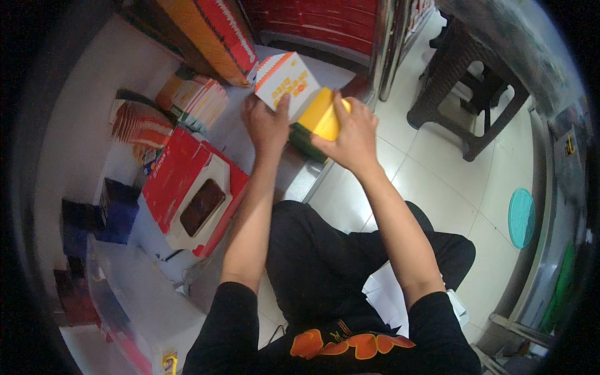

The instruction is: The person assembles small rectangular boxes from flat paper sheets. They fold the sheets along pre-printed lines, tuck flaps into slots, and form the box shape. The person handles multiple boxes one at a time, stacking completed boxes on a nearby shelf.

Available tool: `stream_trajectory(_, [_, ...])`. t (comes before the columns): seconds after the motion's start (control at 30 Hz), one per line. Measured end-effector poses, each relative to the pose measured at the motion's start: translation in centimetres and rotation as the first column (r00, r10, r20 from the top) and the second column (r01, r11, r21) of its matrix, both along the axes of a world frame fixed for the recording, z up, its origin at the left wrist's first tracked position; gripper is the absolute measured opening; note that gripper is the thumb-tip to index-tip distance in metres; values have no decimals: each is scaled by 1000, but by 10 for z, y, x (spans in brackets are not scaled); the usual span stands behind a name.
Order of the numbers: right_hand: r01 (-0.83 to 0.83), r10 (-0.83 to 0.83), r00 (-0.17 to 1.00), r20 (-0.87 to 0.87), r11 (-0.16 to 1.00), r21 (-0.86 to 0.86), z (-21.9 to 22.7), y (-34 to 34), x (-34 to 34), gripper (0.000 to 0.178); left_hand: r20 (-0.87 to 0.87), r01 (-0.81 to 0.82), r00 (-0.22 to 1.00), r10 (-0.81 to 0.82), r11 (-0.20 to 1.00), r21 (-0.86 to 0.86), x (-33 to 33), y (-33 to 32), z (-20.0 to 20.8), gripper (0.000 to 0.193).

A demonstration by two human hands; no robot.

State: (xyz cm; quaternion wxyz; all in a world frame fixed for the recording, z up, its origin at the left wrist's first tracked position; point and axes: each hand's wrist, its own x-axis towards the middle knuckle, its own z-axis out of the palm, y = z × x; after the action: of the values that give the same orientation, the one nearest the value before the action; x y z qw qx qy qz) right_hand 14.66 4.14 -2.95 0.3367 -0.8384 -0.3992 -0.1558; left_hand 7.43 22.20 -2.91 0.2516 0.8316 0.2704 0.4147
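My left hand [267,122] is closed on a small white carton [300,87] with orange stripes and yellow print, its thumb lying along the near side. My right hand [351,134] grips a yellow box [320,115], thumb on the near side and fingers over the top. Dark green shows on the lower part of that box. The two cartons meet edge to edge, and I cannot tell whether they are joined. Both hands are over the front edge of a white shelf [337,74].
A phone [202,207] lies on a red and white box [178,175] at left. Behind it are stacked striped cartons [140,125] and a tall orange box [209,37]. A dark stool [465,87] stands at right on the tiled floor [437,178]. White papers [387,294] rest by my lap.
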Motion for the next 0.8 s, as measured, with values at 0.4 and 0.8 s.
stream_trajectory(0.4, [-39, 15, 993, -116, 979, -201, -39, 33, -4, 103, -17, -188, 982, 188, 972, -142, 5, 42, -84, 71])
stream_trajectory(0.8, [-40, -2, 995, -98, 906, -422, -29, 46, 12, 108, -495, 209, 865, 82, 837, 505, 57, 68, -40, 51])
